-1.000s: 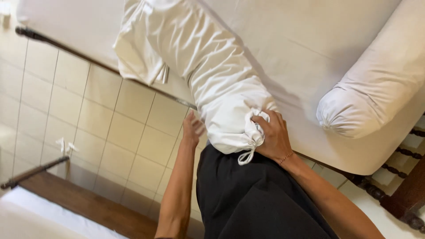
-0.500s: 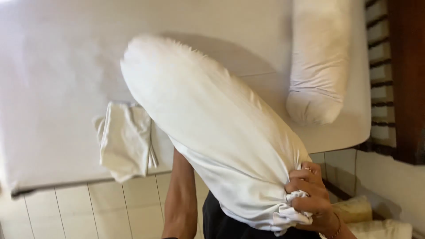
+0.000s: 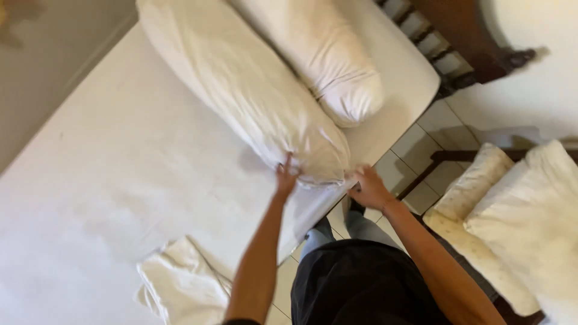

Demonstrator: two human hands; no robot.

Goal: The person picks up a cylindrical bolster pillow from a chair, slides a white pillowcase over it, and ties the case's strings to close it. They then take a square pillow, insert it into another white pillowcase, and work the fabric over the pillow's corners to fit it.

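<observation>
Long white bolster pillow (image 3: pixel 247 90) lies diagonally on the white-sheeted bed (image 3: pixel 108 174), its near end at the mattress edge right at the person's hands. Left hand (image 3: pixel 286 179): fingers pointing up and pressed against the underside of the pillow's near end, touching the fabric; whether it pinches the cloth or only pushes cannot be told, the frame is blurred there. Right hand (image 3: pixel 368 188): just beside the same end, at the corner of the mattress, fingers curled toward the loose cover fabric; a firm grip cannot be confirmed. Beyond the hands, on the far side of the long pillow and touching it along its length, a second, shorter white pillow (image 3: pixel 325 63). Near the left forearm, toward the person, a folded white cloth (image 3: pixel 180 283) lies on the bed's edge. To the right of the right arm, off the bed, two pale cushions (image 3: pixel 512 222) are stacked on a dark wooden seat. Tiled floor (image 3: pixel 415 150) shows beyond the right hand, dark wooden headboard (image 3: pixel 463 36) further past it.
</observation>
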